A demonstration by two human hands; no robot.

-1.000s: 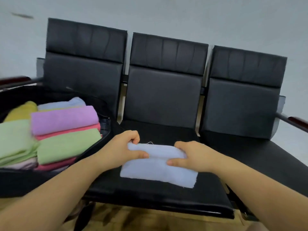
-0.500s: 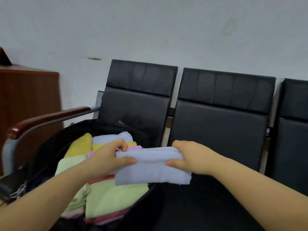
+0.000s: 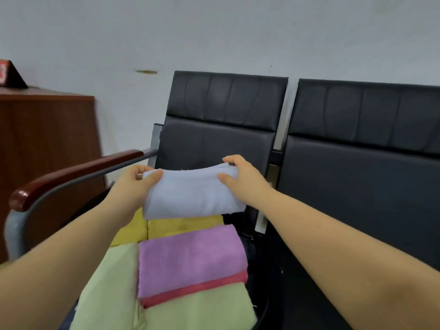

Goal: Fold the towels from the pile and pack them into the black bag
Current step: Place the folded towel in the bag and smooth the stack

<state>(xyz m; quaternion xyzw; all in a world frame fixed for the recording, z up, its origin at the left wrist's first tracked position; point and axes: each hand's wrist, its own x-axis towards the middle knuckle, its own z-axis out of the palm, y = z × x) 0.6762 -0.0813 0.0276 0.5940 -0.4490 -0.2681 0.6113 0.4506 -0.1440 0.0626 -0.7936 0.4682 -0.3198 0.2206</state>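
Note:
A folded light blue towel point(image 3: 192, 194) hangs in the air over the far end of the open black bag point(image 3: 258, 263). My left hand point(image 3: 133, 184) pinches its left end and my right hand point(image 3: 242, 179) pinches its right end. Below it, folded towels fill the bag: a yellow towel point(image 3: 181, 226) at the back, a purple towel point(image 3: 190, 258) on a pink one point(image 3: 190, 294), and light green towels point(image 3: 197, 310) in front and at the left. My forearms hide much of the bag's sides.
The bag sits on the leftmost seat point(image 3: 221, 134) of a row of black chairs, with a wooden armrest point(image 3: 78, 172) at the left. A brown wooden cabinet point(image 3: 45, 139) stands further left by the wall. Another black seat point(image 3: 362, 167) is at the right.
Both hands lifted the blue towel off the middle seat and carried it left, so it now hangs over the towels in the bag. The view turned left with it.

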